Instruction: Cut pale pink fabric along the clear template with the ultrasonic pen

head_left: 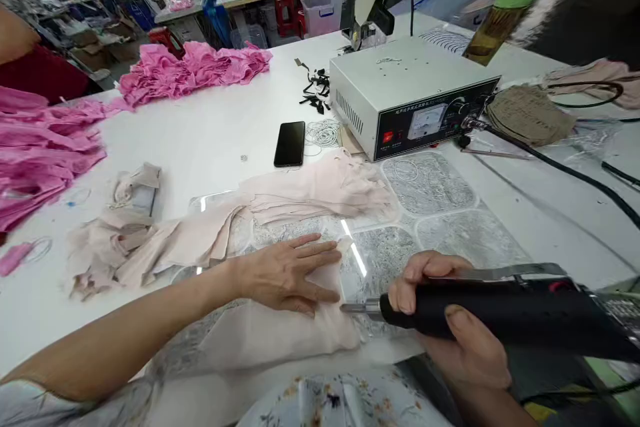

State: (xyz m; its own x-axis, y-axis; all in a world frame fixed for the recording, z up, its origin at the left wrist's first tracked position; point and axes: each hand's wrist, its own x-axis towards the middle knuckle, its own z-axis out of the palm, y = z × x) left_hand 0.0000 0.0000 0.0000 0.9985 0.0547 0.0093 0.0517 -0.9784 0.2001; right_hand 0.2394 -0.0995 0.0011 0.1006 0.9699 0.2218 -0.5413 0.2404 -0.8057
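My left hand [295, 277] lies flat with fingers stretched out on a pale pink piece of fabric [280, 333]. Wrapped in my right hand [465, 320] is a black handheld ultrasonic cutter [485, 310], its metal tip pointing left at the fabric's right edge, close to my left fingers. Whether the tip touches the cloth I cannot tell. Under the fabric is a clear mat with a grey stone pattern [445, 233]. Just beyond my left hand, a stack of the same pale pink pieces [310, 193] spreads across the mat, with more crumpled pieces [115, 240] to the left.
A white control box [415, 90] with a black cable [565, 170] stands at the back right. Near it lie a phone [289, 144], coiled cord [324, 133] and black scraps [316, 90]. A green-lidded bottle [500, 23] stands behind. Bright pink fabric [195, 70] is heaped left, beside another person's arm [15, 33].
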